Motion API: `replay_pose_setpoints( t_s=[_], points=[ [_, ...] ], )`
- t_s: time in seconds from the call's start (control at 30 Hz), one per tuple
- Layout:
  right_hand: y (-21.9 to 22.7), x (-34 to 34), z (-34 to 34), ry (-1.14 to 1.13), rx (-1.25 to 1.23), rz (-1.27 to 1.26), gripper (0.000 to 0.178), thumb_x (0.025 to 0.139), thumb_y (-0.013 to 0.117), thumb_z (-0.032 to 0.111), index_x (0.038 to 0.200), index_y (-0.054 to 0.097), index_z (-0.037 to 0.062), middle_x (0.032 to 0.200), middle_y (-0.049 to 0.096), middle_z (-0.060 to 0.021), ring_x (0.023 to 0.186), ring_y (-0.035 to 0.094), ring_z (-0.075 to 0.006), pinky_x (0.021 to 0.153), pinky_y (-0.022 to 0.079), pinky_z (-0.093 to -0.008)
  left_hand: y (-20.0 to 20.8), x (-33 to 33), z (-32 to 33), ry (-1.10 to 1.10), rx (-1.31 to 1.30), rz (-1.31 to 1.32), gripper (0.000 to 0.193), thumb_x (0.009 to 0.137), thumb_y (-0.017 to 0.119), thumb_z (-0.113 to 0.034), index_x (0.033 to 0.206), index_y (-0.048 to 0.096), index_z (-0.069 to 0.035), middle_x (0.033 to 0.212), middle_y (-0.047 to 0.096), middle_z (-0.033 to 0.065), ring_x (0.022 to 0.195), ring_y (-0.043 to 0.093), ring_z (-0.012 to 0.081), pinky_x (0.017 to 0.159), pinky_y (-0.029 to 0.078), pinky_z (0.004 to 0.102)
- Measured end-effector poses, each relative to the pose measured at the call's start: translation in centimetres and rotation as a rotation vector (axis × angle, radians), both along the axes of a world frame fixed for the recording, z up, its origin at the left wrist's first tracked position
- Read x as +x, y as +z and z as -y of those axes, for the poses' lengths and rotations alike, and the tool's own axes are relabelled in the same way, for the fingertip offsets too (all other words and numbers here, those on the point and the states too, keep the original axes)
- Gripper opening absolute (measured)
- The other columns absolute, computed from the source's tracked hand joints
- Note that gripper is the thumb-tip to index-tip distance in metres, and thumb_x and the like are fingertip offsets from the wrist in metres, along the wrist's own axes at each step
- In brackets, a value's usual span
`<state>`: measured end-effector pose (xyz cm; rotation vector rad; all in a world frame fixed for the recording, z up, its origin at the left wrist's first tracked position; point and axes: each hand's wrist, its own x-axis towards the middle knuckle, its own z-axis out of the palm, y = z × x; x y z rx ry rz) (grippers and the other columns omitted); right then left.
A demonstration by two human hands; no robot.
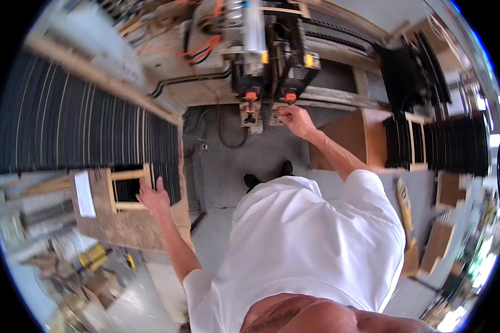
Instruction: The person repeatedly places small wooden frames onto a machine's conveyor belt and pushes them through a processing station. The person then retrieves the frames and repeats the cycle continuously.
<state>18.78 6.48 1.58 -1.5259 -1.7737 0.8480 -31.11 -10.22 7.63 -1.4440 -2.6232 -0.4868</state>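
Observation:
On the left, my left hand (155,198) reaches to a light wooden frame (114,191) with a dark opening, at the near end of a row of upright black panels (89,116). Its thumb lies on one side of the frame's edge bar and its fingers on the other. My right hand (298,121) is stretched forward to the machine (278,58), just below the right one of two orange-topped parts (290,97). The fingers there are curled together; what they hold, if anything, is too small to make out.
A brown board table (128,230) bears the panels and a white sheet (84,194). To the right stand a brown wooden box (339,139) and another row of black panels (455,144). A dark cable (228,143) hangs below the machine. Grey floor lies around my shoes (251,180).

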Motion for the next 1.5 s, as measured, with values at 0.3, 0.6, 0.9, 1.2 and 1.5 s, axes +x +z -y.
replay_pose_setpoints(
  t_s=[0.3, 0.6, 0.9, 1.2, 1.5],
  points=[
    [3.8, 7.7, 4.4, -0.147, 0.041, 0.02, 0.012, 0.081, 0.067, 0.009, 0.092, 0.065, 0.005, 0.09, 0.066, -0.0126, 0.083, 0.067, -0.0307, 0.072, 0.053, -0.0384, -1.7, 1.4, -1.1, 0.007, 0.13, 0.036, 0.054, 0.09, 0.067, -0.03, 0.132, 0.052, 0.001, 0.125, 0.058, 0.0245, 0.112, 0.057, 0.0418, 0.088, 0.048, 0.0487],
    [15.3, 24.2, 8.1, -0.454, 0.416, 0.429, 0.022, 0.08, 0.071, 0.012, 0.101, 0.065, 0.0065, 0.105, 0.066, -0.0125, 0.1, 0.063, -0.0332, 0.084, 0.052, -0.0421, -2.1, 4.0, -1.1, -0.035, 0.143, -0.336, 0.05, 0.089, 0.062, -0.023, 0.129, 0.049, 0.004, 0.124, 0.054, 0.0256, 0.113, 0.051, 0.0447, 0.095, 0.041, 0.0513],
    [15.3, 39.3, 16.9, -0.764, 0.002, 0.716, 0.032, 0.085, 0.068, 0.021, 0.111, 0.058, 0.0045, 0.117, 0.06, -0.0153, 0.101, 0.059, -0.0375, 0.082, 0.048, -0.0465, -9.8, 22.7, -5.3, -0.347, 0.243, 0.613, 0.03, 0.093, 0.059, -0.007, 0.12, 0.056, 0.005, 0.114, 0.064, 0.0157, 0.108, 0.061, 0.0252, 0.096, 0.047, 0.0336],
    [14.2, 40.5, 18.5, -0.932, -0.016, 0.446, 0.02, 0.088, 0.064, 0.014, 0.108, 0.061, 0.0094, 0.104, 0.067, -0.01, 0.1, 0.061, -0.0318, 0.082, 0.049, -0.0429, -3.0, 39.4, -18.5, -0.547, 0.009, 0.857, 0.034, 0.097, 0.059, -0.017, 0.124, 0.056, 0.003, 0.114, 0.066, 0.0129, 0.104, 0.063, 0.0178, 0.092, 0.049, 0.0293],
    [18.2, 39.3, 16.7, -1.007, 0.199, 0.379, 0.019, 0.085, 0.067, 0.001, 0.103, 0.065, 0.0055, 0.1, 0.067, -0.0128, 0.088, 0.063, -0.0277, 0.07, 0.052, -0.0362, 2.0, 48.8, -36.9, -0.46, 0.123, 1.331, 0.051, 0.1, 0.053, -0.036, 0.132, 0.049, 0.003, 0.128, 0.058, 0.0169, 0.121, 0.055, 0.0274, 0.105, 0.04, 0.0397]
  ],
)
